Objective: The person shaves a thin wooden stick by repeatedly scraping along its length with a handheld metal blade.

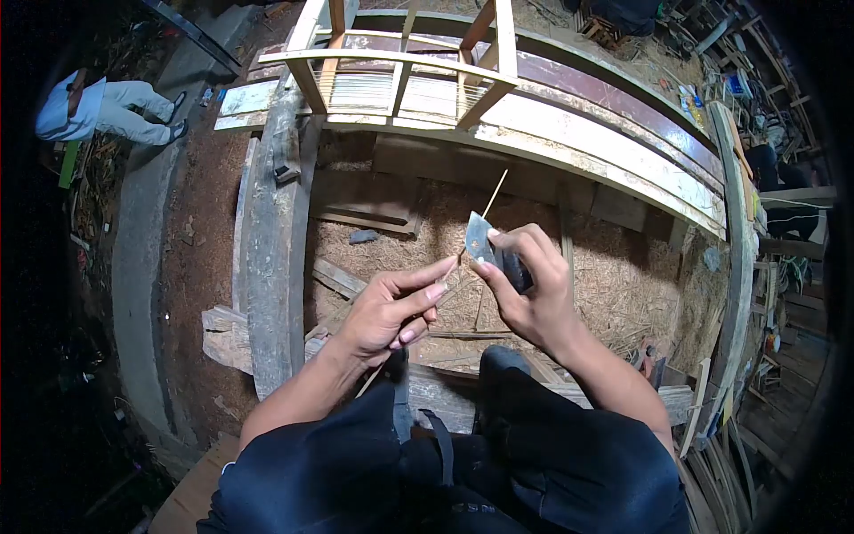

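Between the thumb and fingers of my left hand (391, 311) is a thin wooden strip (495, 194), which slants up to the right past the blade. My right hand (538, 280) grips a flat grey metal blade (478, 238) with a small orange-brown spot, its face against the strip. The two hands are close together but apart, above the sawdust-covered ground and over my knees. Part of the strip is hidden behind the blade and my left fingers.
A wooden frame with thin slats (400, 89) stands on the long planks (605, 165) ahead. Thick beams (271, 222) run along the left and right. Wood shavings (614, 276) cover the ground. At the upper left is another person (129, 102).
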Motion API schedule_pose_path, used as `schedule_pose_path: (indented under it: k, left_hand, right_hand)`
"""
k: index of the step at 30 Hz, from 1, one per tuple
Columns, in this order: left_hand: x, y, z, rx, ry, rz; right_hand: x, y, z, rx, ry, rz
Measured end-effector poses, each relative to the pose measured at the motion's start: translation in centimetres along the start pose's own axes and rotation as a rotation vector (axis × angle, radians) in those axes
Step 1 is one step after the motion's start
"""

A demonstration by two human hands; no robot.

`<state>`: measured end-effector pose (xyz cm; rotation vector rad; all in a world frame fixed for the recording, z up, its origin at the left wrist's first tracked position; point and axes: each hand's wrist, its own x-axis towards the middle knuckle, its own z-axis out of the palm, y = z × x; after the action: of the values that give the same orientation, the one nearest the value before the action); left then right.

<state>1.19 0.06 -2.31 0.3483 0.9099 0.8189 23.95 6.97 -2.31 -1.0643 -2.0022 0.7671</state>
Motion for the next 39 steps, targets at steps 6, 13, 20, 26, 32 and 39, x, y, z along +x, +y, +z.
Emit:
schedule_pose_path:
  k: [6, 13, 20, 26, 32, 39]
  left_hand:
    - [0.2, 0.5, 0.8, 0.039, 0.048, 0.033]
    - [0.3, 0.2, 0.2, -0.016, 0.039, 0.040]
    - [0.3, 0.2, 0.0, -0.038, 0.029, 0.031]
    - [0.2, 0.5, 0.9, 0.036, 0.096, 0.012]
    - [0.0, 0.4, 0.3, 0.002, 0.046, 0.027]
    - [0.0, 0.7, 0.2, -0.007, 0.050, 0.035]
  right_hand:
    - [-1.1, -1.3, 0.2, 0.072, -0.182, -0.072]
    - [-1.5, -1.5, 0.5, 0.072, -0.165, -0.131]
    - [-1.7, -2.5, 0.5, 0.109, -0.190, -0.089]
    - [-0.9, -0.8, 0.2, 0.010, -0.155, -0.063]
    - [-0.1, 0.2, 0.1, 0.019, -0.015, 0.025]
    - [-0.7, -0.3, 0.2, 0.043, -0.110, -0.042]
